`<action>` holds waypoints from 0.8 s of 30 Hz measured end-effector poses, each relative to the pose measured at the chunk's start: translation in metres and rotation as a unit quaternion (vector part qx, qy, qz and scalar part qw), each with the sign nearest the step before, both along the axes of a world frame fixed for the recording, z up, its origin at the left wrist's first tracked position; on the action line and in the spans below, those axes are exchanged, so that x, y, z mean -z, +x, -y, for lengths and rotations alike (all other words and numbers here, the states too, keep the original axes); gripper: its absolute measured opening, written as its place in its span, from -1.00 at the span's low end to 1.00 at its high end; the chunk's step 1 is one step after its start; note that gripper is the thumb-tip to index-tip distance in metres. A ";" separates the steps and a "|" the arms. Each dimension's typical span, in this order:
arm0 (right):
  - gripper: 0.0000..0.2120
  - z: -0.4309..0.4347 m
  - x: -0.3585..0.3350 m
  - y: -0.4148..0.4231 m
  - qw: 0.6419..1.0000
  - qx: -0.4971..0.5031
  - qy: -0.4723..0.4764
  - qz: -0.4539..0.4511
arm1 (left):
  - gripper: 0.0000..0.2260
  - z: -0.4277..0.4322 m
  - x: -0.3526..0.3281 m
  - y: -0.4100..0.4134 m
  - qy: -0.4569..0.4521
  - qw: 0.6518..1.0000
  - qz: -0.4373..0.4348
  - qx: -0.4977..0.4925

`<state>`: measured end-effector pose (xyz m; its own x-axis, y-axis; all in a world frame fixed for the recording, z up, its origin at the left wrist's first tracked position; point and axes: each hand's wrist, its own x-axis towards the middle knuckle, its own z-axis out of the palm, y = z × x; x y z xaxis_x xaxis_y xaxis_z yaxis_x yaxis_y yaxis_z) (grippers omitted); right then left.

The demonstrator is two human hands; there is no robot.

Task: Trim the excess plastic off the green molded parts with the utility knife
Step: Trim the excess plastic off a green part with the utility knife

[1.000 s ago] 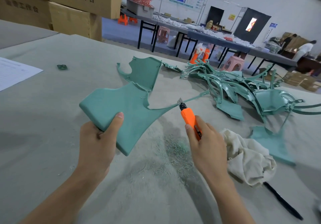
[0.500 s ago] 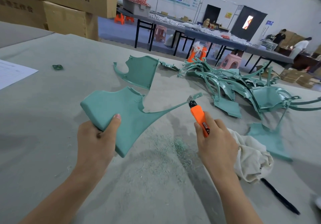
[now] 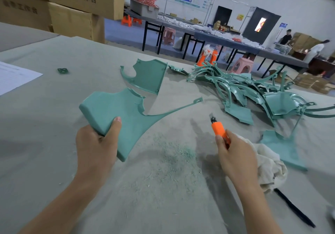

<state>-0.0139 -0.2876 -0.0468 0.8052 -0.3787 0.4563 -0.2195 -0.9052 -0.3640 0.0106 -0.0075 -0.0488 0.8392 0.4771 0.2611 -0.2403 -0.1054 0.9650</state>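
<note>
Part: green molded part (image 3: 125,114), front-centre, held off the bench (image 3: 54,125); thick rounded corner in the grip, thin arm tapering out to the right.
L hand: L hand (image 3: 94,146) grips that corner; thumb on top face, other fingers (image 3: 101,135) wrapped round the edge & under.
Knife: orange utility knife (image 3: 218,128), blade out, pointing up & away; tip just below the part's thin arm, not touching it.
R hand: R hand (image 3: 233,155) clenched round the knife's rear end, thumb along the body.
Shavings: green shavings (image 3: 174,154) scattered on the bench btwn both hands.
2nd part: flat green panel (image 3: 146,76) lying just beyond the held one.
Pile: tangled pile of green parts (image 3: 253,92), far right.
Rag: crumpled white rag (image 3: 268,164) beside the R wrist, lone green piece (image 3: 282,148) just beyond it.
Pen: black pen (image 3: 293,208), near right.
Left side: paper sheet (image 3: 14,77) at the edge, small green bit (image 3: 63,70) near it.
Behind: cardboard boxes (image 3: 72,7) stacked back left.
</note>
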 end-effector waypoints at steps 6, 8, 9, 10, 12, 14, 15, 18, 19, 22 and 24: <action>-0.46 -0.004 -0.014 0.004 0.988 -0.065 -0.044 0.133 | -0.51 0.006 -0.006 -0.011 0.082 0.996 -0.003 0.040; -0.50 -0.004 -0.015 0.004 0.983 -0.097 -0.066 0.143 | -0.52 0.009 -0.006 -0.014 0.080 0.994 -0.001 0.068; -0.51 -0.004 -0.015 0.003 0.985 -0.093 -0.060 0.134 | -0.54 0.010 -0.005 -0.014 0.081 0.994 0.001 0.074; -0.50 -0.002 -0.015 0.001 0.989 -0.069 -0.046 0.120 | -0.58 0.010 -0.005 -0.014 0.085 0.994 0.003 0.069; -0.52 0.014 -0.015 -0.002 0.998 0.029 -0.014 0.058 | -0.64 0.009 -0.005 -0.013 0.095 0.994 0.005 0.052; -0.58 0.034 -0.015 -0.007 0.987 0.137 -0.015 -0.079 | -0.61 0.008 -0.007 -0.012 0.089 0.994 0.008 0.056; -0.61 0.042 -0.013 -0.010 0.972 0.172 -0.015 -0.160 | -0.57 0.008 -0.008 -0.012 0.084 0.995 0.007 0.060; -0.68 0.057 -0.007 -0.014 0.937 0.191 0.003 -0.292 | -0.50 0.010 -0.009 -0.014 0.077 0.995 0.000 0.059; -0.70 0.060 -0.006 -0.014 0.946 0.189 0.027 -0.262 | -0.52 0.011 -0.009 -0.014 0.071 0.996 0.000 0.060; -0.73 0.067 -0.017 -0.017 0.975 0.179 0.130 -0.023 | -0.56 0.012 -0.007 -0.015 0.060 0.996 -0.003 0.069; -0.67 0.056 -0.037 -0.022 0.957 0.161 0.112 0.214 | -0.60 0.013 -0.006 -0.016 0.056 0.996 -0.005 0.076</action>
